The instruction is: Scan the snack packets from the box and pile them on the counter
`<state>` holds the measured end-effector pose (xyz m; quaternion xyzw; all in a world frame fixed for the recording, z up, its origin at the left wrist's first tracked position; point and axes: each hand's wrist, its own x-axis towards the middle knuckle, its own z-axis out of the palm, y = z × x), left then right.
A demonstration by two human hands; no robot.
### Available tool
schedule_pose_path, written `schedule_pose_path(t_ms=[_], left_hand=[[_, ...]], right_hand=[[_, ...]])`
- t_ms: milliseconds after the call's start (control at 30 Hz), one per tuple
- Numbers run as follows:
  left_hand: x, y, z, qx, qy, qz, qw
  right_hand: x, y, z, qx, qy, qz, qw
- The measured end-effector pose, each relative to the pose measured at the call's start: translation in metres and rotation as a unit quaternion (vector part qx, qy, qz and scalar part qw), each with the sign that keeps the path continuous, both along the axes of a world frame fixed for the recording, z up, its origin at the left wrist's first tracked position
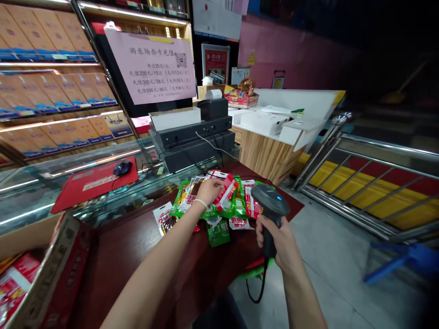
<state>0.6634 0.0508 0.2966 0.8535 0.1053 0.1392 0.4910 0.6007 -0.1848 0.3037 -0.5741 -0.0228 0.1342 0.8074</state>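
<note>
Right hand [280, 240] gripping black handheld barcode scanner [270, 200] around its handle, at three o'clock of snack packet pile [224, 211] lying on dark-red desk [123, 256]. Left hand [207, 192] resting with bent fingers at red-and-white snack packet [224, 194] toward pile's twelve o'clock; whether pinching, cannot tell. Packets looking light, soft, slick-filmed, likely sliding easily; flat sealed edges seeming best hold. Scanner looking stiff, probably balancing best by handle.

Packets [224, 196]: on the tabletop [144, 265], clock's centre
Carton [63, 274]: eight o'clock
Mouse [122, 168]: ten o'clock, on the mat [92, 185]
Printer [212, 110]: twelve o'clock, behind
Railing [373, 168]: three o'clock
</note>
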Motion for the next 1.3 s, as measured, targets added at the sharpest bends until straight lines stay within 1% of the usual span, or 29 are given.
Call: schedule_pose_path(t_ms=[67, 100, 200, 300, 367, 433, 533, 600, 667, 733, 800, 933, 1000, 1067, 1133, 1200, 1300], left_hand=[[0.005, -0.017, -0.002, 0.016, -0.004, -0.037, 0.999], [0.007, -0.026, -0.003, 0.021, -0.012, -0.044, 0.999], [0.014, -0.047, -0.011, 0.014, -0.047, -0.037, 0.998], [0.016, -0.058, -0.018, 0.002, -0.063, -0.043, 0.997], [0.016, -0.06, -0.018, 0.0, -0.069, -0.05, 0.996], [0.013, -0.06, -0.015, -0.014, -0.085, -0.055, 0.995], [0.004, -0.057, -0.006, -0.048, -0.114, -0.044, 0.991], [-0.007, -0.053, 0.002, -0.061, -0.128, -0.03, 0.989], [-0.024, -0.046, 0.012, -0.065, -0.141, -0.011, 0.988], [-0.047, -0.035, 0.025, -0.061, -0.157, 0.012, 0.986], [-0.078, -0.021, 0.041, -0.055, -0.179, 0.036, 0.982], [-0.151, 0.01, 0.073, -0.024, -0.227, 0.09, 0.969], [-0.19, 0.028, 0.084, -0.01, -0.241, 0.123, 0.962], [-0.228, 0.049, 0.091, 0.029, -0.242, 0.155, 0.957], [-0.266, 0.074, 0.093, 0.096, -0.222, 0.186, 0.952], [-0.304, 0.103, 0.093, 0.162, -0.185, 0.22, 0.944], [-0.36, 0.149, 0.089, 0.219, -0.105, 0.267, 0.932]], right_hand=[[0.002, -0.007, -0.001, 0.005, 0.003, -0.018, 1.0], [0.002, -0.01, -0.002, 0.008, 0.003, -0.025, 1.0], [0.004, -0.017, -0.003, 0.02, 0.004, -0.032, 0.999], [0.006, -0.023, -0.004, 0.022, 0.009, -0.023, 0.999], [0.006, -0.025, -0.005, 0.019, 0.01, -0.016, 1.0], [0.007, -0.025, -0.006, 0.018, 0.008, -0.011, 1.0], [0.007, -0.023, -0.007, 0.017, 0.002, -0.006, 1.0], [0.006, -0.02, -0.006, 0.011, -0.002, -0.001, 1.0], [0.004, -0.015, -0.004, 0.005, -0.002, 0.009, 1.0], [0.001, -0.006, 0.001, 0.001, -0.002, 0.026, 1.0], [-0.003, 0.006, 0.007, -0.002, -0.006, 0.057, 0.998], [-0.015, 0.042, 0.02, -0.008, -0.028, 0.139, 0.99], [-0.023, 0.065, 0.024, -0.015, -0.04, 0.181, 0.982], [-0.034, 0.09, 0.027, -0.03, -0.05, 0.222, 0.973], [-0.047, 0.116, 0.029, -0.043, -0.05, 0.253, 0.965], [-0.062, 0.14, 0.031, -0.054, -0.047, 0.284, 0.956], [-0.086, 0.173, 0.036, -0.064, -0.071, 0.335, 0.937]])
